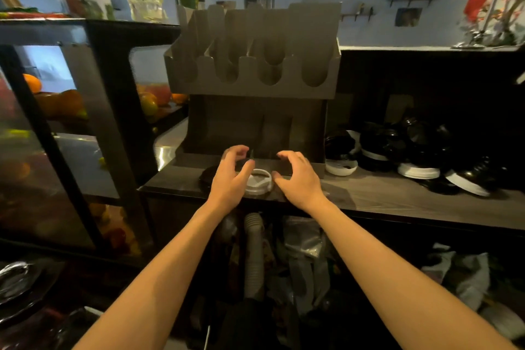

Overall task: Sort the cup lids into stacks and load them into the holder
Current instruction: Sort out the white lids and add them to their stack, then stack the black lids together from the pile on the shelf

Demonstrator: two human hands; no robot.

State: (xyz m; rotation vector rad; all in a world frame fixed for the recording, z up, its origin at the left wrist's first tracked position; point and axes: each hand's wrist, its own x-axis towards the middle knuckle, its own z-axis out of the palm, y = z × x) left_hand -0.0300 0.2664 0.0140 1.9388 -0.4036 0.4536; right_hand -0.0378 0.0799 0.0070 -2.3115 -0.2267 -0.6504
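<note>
A grey holder [252, 77] with several U-shaped slots stands on the dark wooden counter [397, 202], its slots showing no lids. A short stack of white lids [258, 182] sits on the counter just in front of it. My left hand [230, 176] and my right hand [295, 179] hover on either side of that stack with fingers loosely curved, holding nothing. My left thumb lies close to the stack's left rim. A dark lid [206, 176] lies partly hidden behind my left hand. A loose heap of black and white lids [412, 156] covers the counter to the right.
A glass display case [71, 122] with fruit stands at the left. A raised dark shelf [426, 50] runs behind the lid heap. Below the counter edge are a grey hose [254, 253] and plastic bags [466, 273].
</note>
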